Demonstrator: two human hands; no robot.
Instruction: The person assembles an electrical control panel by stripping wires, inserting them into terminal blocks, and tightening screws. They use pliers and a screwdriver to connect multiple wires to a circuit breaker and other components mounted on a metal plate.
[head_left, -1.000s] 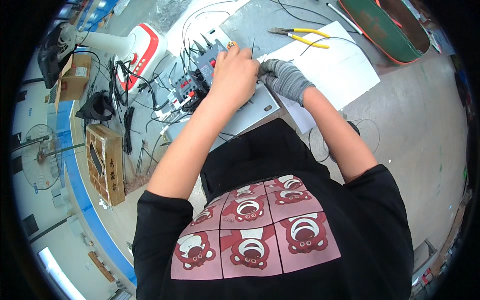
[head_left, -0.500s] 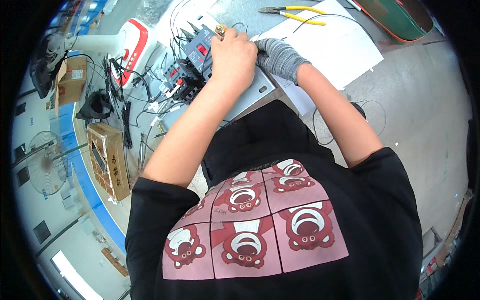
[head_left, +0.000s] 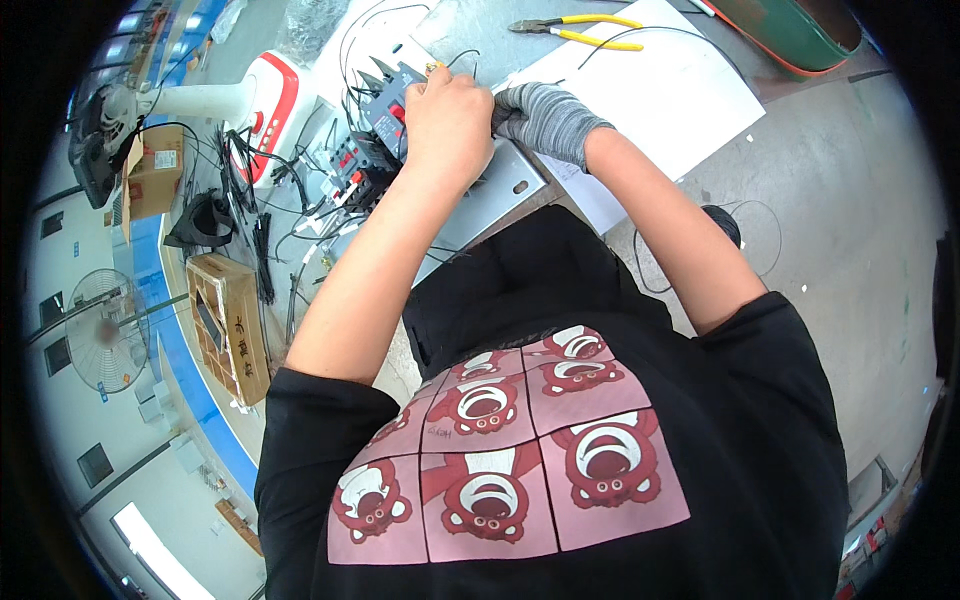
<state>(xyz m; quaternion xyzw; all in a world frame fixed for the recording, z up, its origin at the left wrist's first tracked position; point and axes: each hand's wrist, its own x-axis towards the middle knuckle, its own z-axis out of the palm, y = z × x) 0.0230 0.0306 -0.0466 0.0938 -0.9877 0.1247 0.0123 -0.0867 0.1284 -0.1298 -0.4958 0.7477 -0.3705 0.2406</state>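
Note:
My bare left hand (head_left: 450, 125) is closed, fingers curled down at the right side of a dark grey circuit breaker (head_left: 392, 112) with a red switch. Whatever its fingertips pinch is hidden under the hand. Right beside it, my right hand (head_left: 550, 122) wears a grey striped knit glove. Its fingers are bent in against the left hand, and what they grip is also hidden. A smaller contactor-like block (head_left: 352, 170) with red parts sits left of the breaker. Both parts are on a grey metal mounting plate (head_left: 512, 180), with black wires around them.
Yellow-handled cutting pliers (head_left: 580, 30) lie beyond my right hand, partly over white paper (head_left: 690, 95). A green bin (head_left: 800, 35) stands far right. At left are a white-and-red device (head_left: 265, 115), black cable ties (head_left: 262, 255), a divided cardboard box (head_left: 228, 325) and an open carton (head_left: 155, 170).
The whole view has shifted slightly. Both hands stay close together at the breaker's right side, and the left hand's knuckles have turned a little.

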